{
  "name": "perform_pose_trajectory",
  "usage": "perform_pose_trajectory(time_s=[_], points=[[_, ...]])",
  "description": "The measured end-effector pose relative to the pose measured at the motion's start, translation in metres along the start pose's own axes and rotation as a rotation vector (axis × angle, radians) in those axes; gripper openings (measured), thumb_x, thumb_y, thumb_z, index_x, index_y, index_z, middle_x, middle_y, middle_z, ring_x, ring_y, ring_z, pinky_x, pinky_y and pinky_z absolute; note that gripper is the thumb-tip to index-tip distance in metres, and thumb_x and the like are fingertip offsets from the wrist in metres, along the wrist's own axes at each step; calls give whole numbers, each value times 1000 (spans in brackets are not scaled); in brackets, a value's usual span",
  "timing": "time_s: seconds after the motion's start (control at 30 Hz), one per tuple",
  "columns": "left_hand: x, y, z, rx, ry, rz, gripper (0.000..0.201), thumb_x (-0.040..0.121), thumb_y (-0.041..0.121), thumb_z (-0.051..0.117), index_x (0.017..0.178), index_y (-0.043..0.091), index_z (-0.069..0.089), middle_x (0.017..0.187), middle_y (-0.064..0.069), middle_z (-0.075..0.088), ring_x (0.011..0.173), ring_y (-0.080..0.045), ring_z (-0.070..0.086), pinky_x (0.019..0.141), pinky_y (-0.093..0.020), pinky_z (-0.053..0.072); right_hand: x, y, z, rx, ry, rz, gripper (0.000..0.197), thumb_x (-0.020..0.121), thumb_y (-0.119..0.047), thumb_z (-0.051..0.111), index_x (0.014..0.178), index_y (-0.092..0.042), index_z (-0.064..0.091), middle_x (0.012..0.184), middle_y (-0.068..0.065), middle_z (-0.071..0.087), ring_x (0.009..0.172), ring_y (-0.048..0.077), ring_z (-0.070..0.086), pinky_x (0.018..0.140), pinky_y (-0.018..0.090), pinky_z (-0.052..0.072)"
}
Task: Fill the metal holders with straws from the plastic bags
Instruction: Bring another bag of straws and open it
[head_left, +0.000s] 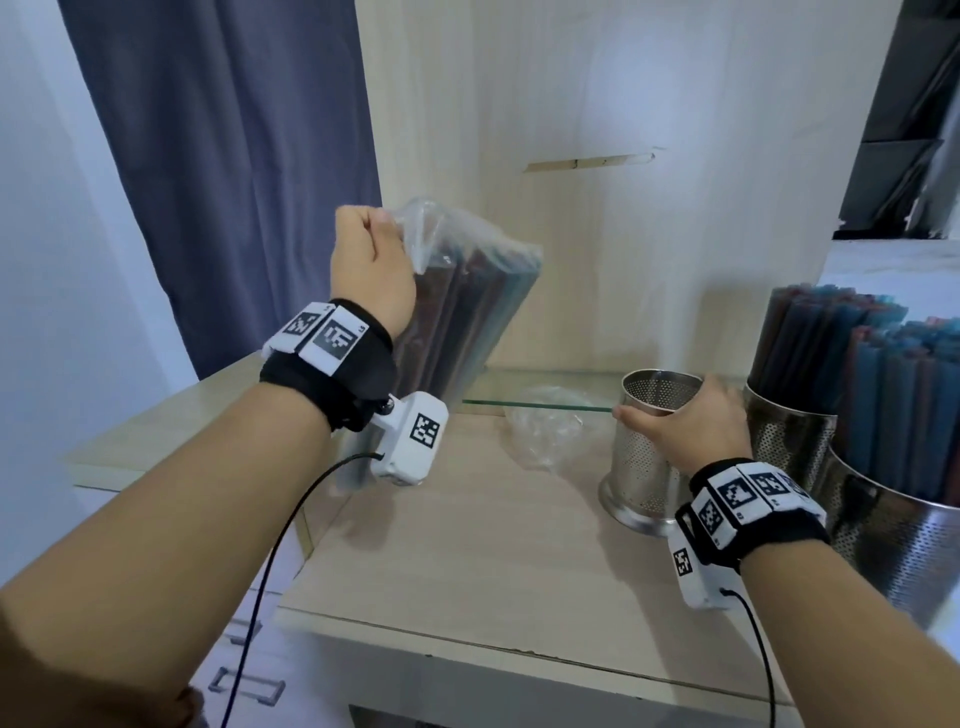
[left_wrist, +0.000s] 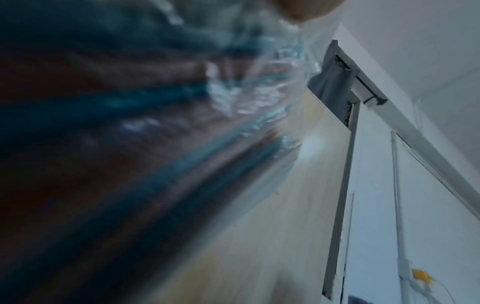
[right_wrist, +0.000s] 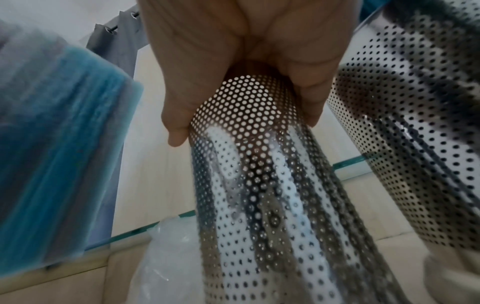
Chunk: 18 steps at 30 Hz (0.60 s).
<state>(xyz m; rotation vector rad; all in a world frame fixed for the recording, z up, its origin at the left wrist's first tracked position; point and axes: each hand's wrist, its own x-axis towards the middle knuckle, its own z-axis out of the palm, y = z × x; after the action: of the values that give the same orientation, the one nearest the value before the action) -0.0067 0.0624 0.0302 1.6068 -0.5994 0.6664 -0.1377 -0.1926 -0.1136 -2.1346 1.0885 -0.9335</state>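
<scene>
While the left hand (head_left: 371, 265) pinches the top of the straw bag (head_left: 457, 312), held upright left of the empty holder (head_left: 647, 447) on the bench (head_left: 467, 545), the right hand (head_left: 696, 426) has its grip curled round that holder's rim.

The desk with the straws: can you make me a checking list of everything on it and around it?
Surface: pale wooden desk with a glass sheet at the back.
Job's things: clear plastic bag of dark and blue straws, lifted; empty perforated metal holder; two filled perforated holders.
Clutter: crumpled empty clear bag.
Grippers: left hand grips the bag's top; right hand holds the empty holder's rim.
Cables: black wrist-camera cables.
Surroundings: blue-grey curtain, wooden back panel.
</scene>
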Motion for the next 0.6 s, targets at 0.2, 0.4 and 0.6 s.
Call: perform_pose_trajectory(time_s=[0.2,0.4,0.6], points=[[-38,-7,26,-134,20,-108,16,105,21,28,96,10,36,74,8,40,60,2,41,57,-16,34,-8,-7,-7,-21,-46,-4,106,57,-58,89,138,-6,43,135,17,48,128,34,44,108,43,39],[-80,-39,47,-265,-166,-411,49,92,57,36,109,11,42,98,2,49,98,-22,51,92,-37,40,-62,-46,-9,152,0,-408,63,94,-27,58,150,-11,33,153,13,32,143,25,26,119,37,21],[-94,-18,41,-710,-691,-616,77,94,68,20,94,20,80,105,-10,74,104,-24,67,101,-39,47,-69,-74,12,508,-402,-372,90,81,-78,50,153,-31,23,150,-6,46,138,13,44,113,48,38]])
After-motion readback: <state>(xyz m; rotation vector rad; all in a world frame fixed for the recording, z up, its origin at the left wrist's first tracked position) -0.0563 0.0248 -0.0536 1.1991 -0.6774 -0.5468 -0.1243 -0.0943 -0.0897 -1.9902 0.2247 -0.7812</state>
